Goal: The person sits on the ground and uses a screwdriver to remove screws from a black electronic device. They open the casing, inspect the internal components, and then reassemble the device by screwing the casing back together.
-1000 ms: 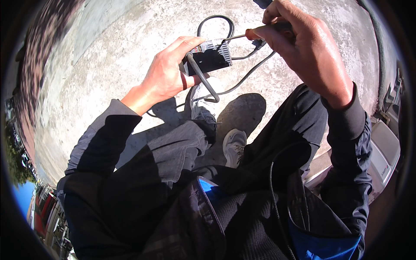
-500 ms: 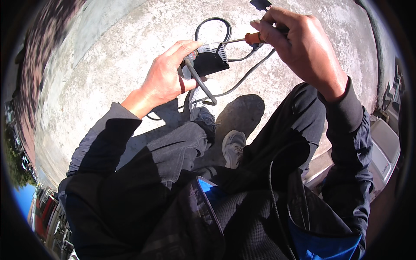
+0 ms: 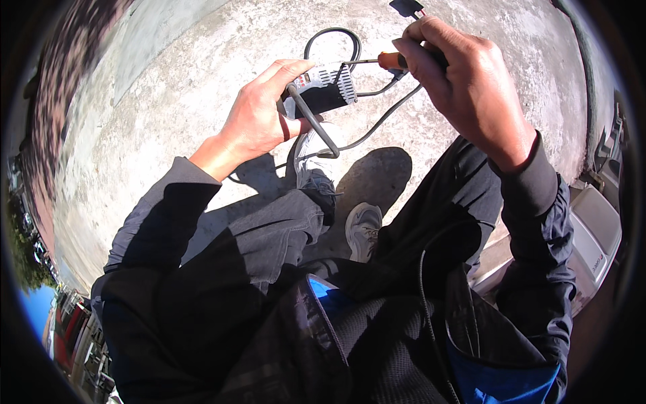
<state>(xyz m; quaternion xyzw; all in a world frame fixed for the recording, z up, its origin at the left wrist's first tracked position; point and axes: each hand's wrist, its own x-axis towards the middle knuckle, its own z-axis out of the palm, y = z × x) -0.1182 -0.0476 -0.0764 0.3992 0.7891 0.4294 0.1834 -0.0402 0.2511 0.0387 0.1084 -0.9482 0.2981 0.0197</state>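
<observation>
Left hand point(image 3: 254, 111) half-curled, gripping vented box point(image 3: 328, 99) from nine o'clock; right hand point(image 3: 471, 77) clenching screwdriver point(image 3: 389, 60) at two; blade point(image 3: 364, 62) risking slipping, should box be twisting.

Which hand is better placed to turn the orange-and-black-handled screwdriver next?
Right, I'd say: the right hand holds the screwdriver, shaft toward the slotted grey-and-black box. The left hand is gripping that box.

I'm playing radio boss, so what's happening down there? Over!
Left grip holding slotted box. Right grip closed on orange-handled screwdriver, shaft toward box. Thick black cable crossing box in view.
</observation>
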